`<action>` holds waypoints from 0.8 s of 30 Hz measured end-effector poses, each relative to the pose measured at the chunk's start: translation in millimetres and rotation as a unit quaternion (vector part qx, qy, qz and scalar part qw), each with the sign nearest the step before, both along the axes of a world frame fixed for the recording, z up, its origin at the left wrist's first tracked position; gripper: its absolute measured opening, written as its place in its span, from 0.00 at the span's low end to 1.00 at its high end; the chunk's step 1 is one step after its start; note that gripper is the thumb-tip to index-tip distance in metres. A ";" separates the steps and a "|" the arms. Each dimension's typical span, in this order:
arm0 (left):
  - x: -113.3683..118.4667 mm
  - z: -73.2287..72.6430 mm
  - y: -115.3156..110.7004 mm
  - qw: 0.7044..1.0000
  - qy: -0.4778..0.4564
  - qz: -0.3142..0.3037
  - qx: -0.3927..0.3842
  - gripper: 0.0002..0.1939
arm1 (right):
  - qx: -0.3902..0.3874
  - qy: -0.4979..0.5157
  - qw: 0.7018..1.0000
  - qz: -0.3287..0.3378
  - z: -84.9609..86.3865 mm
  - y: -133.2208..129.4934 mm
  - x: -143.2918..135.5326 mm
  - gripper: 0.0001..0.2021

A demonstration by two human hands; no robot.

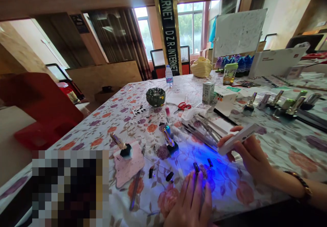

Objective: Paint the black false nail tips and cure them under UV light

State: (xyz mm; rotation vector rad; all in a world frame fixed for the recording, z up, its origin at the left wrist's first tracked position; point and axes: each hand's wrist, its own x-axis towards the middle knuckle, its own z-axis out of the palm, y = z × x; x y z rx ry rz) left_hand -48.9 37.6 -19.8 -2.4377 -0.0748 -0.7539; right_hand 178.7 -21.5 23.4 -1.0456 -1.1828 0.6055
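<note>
My right hand (247, 152) grips a slim white handheld UV lamp (238, 139), its blue-violet light falling on the tablecloth. Low in the view, my left hand (192, 199) lies flat with its fingers stretched forward into the glow. At its fingertips is a black false nail (196, 167); whether the fingers pinch it I cannot tell. Another black nail (209, 162) lies just right of it. Two more dark pieces, a black nail tip (169, 176) and a smaller one (151, 173), rest to the left. A nail polish bottle (172, 146) stands beyond my left hand.
Another polish bottle (125, 150) stands on a pink cloth (129, 169). Beyond are red-handled scissors (184, 106), a dark woven basket (155, 97), a water bottle (169, 76) and a small box (208, 93). Several polish bottles (293, 106) stand at right on the floral tablecloth (102, 128).
</note>
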 end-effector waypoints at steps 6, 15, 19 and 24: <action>2.0 0.1 -0.8 1.000 -0.001 0.004 -0.013 0.37 | -0.026 -0.012 0.999 0.016 1.7 -4.0 -0.1 0.16; 2.3 -0.2 -5.3 1.000 0.003 0.008 -0.026 0.39 | -0.079 -0.007 0.993 0.088 -1.6 -3.1 0.0 0.19; 1.9 -0.6 -4.3 1.000 0.009 0.006 -0.019 0.40 | -0.086 -0.016 0.991 0.102 -3.3 -1.3 1.0 0.18; 1.4 0.4 -3.7 1.000 0.006 0.003 -0.013 0.40 | -0.079 -0.023 0.991 0.102 -3.7 -0.7 1.3 0.19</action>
